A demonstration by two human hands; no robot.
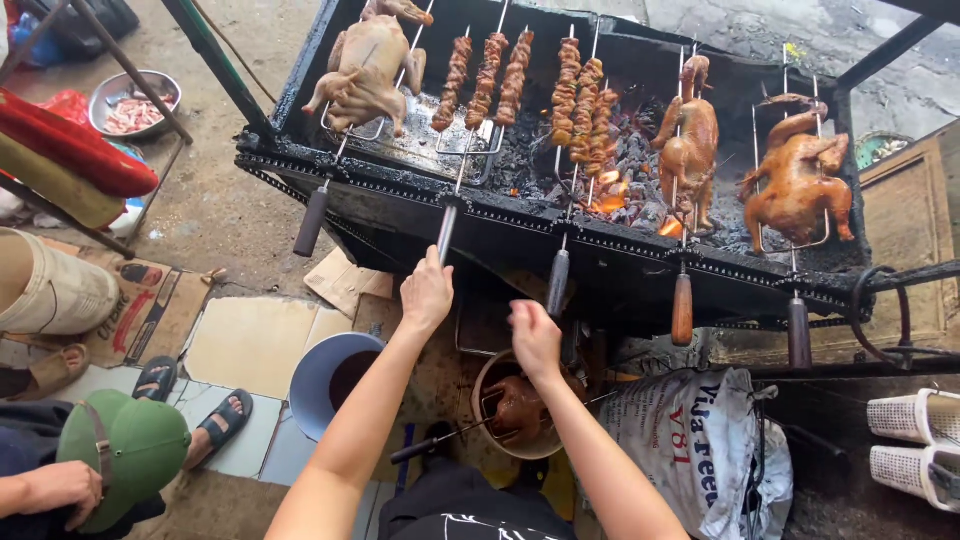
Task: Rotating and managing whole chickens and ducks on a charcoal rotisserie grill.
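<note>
Hands reach forward from the bottom of the view toward a long black charcoal grill (400, 205) loaded with meat on metal spits. The left hand (427, 292) is raised just under the grill's front rail, fingers curled loosely right below the dark handle of a spit (447, 228); whether it touches that handle cannot be told. This spit carries three sausage skewers (487, 78) over the coals. The right hand (534, 338) hovers lower, loosely closed and empty, just left of another spit handle (558, 281), whose rod holds more sausages (582, 100) above small flames.

On the grill's far left lies a pale whole bird (365, 62). To the right, two browned birds (690, 140) (800, 175) hang on spits with wooden handles.

Below the right hand stands a round pot (490, 385) containing another dark bird on a spit. A blue bucket (320, 385) sits beside it, under the left forearm. A white printed sack (700, 450) leans at the right, with white baskets (915, 440) beyond it.

At lower left, another person sits with a green cap (125, 450) on the knee and sandalled feet on flattened cardboard (255, 340). A metal bowl (130, 100) of raw meat sits at upper left.
</note>
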